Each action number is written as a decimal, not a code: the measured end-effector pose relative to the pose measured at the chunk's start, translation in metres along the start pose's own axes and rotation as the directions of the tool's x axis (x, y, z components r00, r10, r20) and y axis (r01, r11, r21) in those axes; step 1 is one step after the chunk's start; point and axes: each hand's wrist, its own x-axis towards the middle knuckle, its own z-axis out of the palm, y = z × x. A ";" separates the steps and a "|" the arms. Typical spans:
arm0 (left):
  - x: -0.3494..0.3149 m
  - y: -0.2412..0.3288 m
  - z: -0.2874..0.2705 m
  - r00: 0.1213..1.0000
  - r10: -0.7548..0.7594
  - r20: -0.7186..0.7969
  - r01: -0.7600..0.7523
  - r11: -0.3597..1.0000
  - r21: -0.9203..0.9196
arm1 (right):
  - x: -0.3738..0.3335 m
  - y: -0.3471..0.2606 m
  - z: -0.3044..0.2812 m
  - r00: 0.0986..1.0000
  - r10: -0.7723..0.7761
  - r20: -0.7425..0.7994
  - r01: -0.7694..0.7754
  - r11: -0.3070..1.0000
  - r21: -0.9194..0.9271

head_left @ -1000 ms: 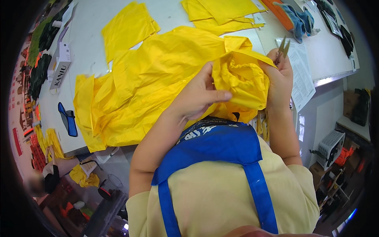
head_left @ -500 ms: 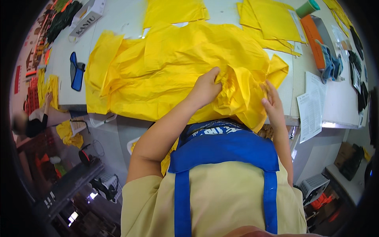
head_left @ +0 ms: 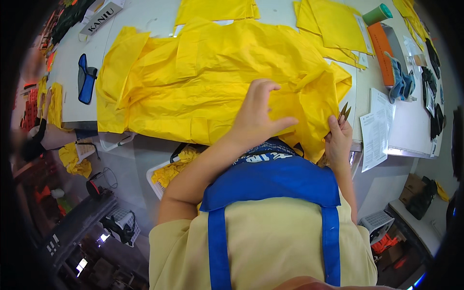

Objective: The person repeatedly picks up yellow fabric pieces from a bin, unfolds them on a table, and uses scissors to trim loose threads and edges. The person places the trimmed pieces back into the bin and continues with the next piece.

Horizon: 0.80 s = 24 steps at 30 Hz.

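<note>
A large yellow garment [head_left: 193, 72] of thin, creased fabric lies spread over the table, with its near edge hanging over the front. Above its right half my left hand [head_left: 258, 113] is open, thumb and fingers spread apart, holding nothing. At the garment's right edge my right hand [head_left: 338, 140] is closed around small thread snips [head_left: 345, 111], whose pointed blades stick up past the fingers. Its fingertips are against the fabric's edge; whether they also pinch the cloth I cannot tell.
Folded yellow pieces [head_left: 333, 26] lie at the back. On the right are an orange box [head_left: 382, 53], a green cup [head_left: 377, 14], a blue cloth [head_left: 402, 79] and printed sheets [head_left: 374, 137]. A blue-black pad [head_left: 86, 79] lies left. A basket [head_left: 157, 181] stands below; a co-worker's arm [head_left: 41, 128] shows far left.
My left hand has let go of the bunched yellow fabric and opened. The bunch has loosened and lies flatter. My right hand has moved slightly lower, and the snips' blades now show.
</note>
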 end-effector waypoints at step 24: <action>-0.032 -0.168 -0.248 0.727 0.128 -0.675 0.663 0.126 0.738 | 0.119 0.002 -0.218 0.767 -0.421 -0.483 -0.035 0.725 -0.688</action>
